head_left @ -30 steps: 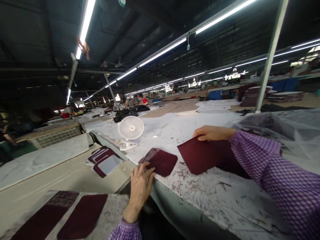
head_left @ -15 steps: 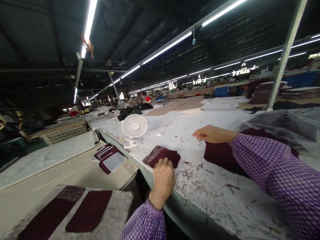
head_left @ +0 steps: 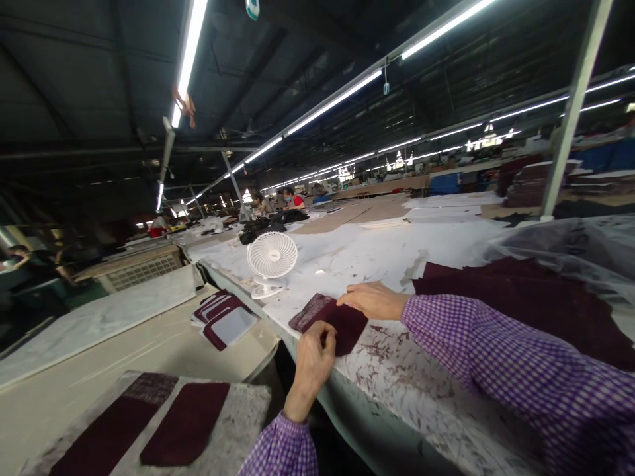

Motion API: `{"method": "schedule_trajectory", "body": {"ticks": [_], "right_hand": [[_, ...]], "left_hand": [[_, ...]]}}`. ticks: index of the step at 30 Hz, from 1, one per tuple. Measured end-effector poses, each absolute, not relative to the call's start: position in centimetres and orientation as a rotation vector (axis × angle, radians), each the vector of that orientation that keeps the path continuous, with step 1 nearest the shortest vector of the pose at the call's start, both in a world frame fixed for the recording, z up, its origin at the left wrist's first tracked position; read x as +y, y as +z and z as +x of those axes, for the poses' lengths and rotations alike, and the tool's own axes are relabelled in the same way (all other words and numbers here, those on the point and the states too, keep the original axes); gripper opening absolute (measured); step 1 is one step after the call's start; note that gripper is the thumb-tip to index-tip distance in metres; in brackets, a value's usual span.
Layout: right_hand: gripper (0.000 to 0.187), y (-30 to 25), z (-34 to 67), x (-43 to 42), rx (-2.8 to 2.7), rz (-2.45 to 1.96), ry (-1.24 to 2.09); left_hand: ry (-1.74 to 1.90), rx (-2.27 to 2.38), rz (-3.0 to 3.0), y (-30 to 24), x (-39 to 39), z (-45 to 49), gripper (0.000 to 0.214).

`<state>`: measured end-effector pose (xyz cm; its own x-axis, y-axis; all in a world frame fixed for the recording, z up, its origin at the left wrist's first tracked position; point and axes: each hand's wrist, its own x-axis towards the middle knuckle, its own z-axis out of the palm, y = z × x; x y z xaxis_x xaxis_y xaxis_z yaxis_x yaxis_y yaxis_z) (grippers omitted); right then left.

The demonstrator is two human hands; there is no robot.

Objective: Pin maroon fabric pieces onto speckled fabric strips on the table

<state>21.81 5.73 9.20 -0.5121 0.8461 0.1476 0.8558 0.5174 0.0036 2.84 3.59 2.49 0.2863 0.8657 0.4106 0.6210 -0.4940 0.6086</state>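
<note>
A maroon fabric piece (head_left: 350, 325) with a paler, worn-looking strip at its left end lies at the edge of the white-covered table (head_left: 421, 390). My left hand (head_left: 316, 354) has its fingers curled in a pinch on the near edge of that piece. At the far edge, the fingers of my right hand (head_left: 376, 301) are drawn together and touch the fabric. Behind my right forearm is a spread pile of maroon fabric pieces (head_left: 520, 284). Two more pieces, a maroon panel (head_left: 186, 423) and a longer maroon strip (head_left: 106, 430), rest on a stained board (head_left: 243, 413) at lower left.
A small white fan (head_left: 272, 256) stands on the table edge beyond my hands. Maroon pieces with pale backing (head_left: 231, 325) lie on the beige table (head_left: 149, 337) to the left. Clear plastic sheeting (head_left: 570, 241) is at right. A person in red (head_left: 296, 200) is far off.
My right hand has moved left from beside the pile to the fabric piece. The pile now shows more fully. My left hand has shifted slightly down and left along the piece's near edge.
</note>
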Motion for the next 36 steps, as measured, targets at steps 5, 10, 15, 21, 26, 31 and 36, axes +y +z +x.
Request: {"method": "schedule_trajectory", "body": {"ticks": [5, 10, 15, 21, 26, 31, 36], "right_hand": [[0.033, 8.3, 23.7, 6.6, -2.579, -1.522, -0.058], [0.038, 8.3, 24.3, 7.0, -2.577, -1.453, 0.036], [0.047, 8.7, 24.3, 6.9, -2.59, -1.398, 0.066], [0.027, 9.1, 23.6, 6.2, -2.574, -1.375, 0.016], [0.026, 9.4, 23.1, 5.7, -2.549, -1.383, -0.054], [0.024, 9.6, 22.3, 5.5, -2.481, -1.311, -0.002], [0.026, 7.8, 21.4, 6.2, -2.214, -1.276, 0.172]], "left_hand": [[0.763, 1.462, 2.622, 3.3, 3.4, 4.1, 0.014], [0.733, 1.556, 2.484, 3.8, 4.1, 4.5, 0.019], [0.9, 1.409, 2.294, 3.5, 4.6, 3.4, 0.022], [0.962, 1.368, 2.295, 3.1, 4.5, 3.3, 0.02], [0.898, 1.379, 2.353, 3.4, 4.3, 3.2, 0.018], [0.825, 1.521, 2.387, 4.5, 3.8, 4.2, 0.026], [0.782, 1.705, 2.423, 4.4, 4.6, 4.9, 0.02]]}}
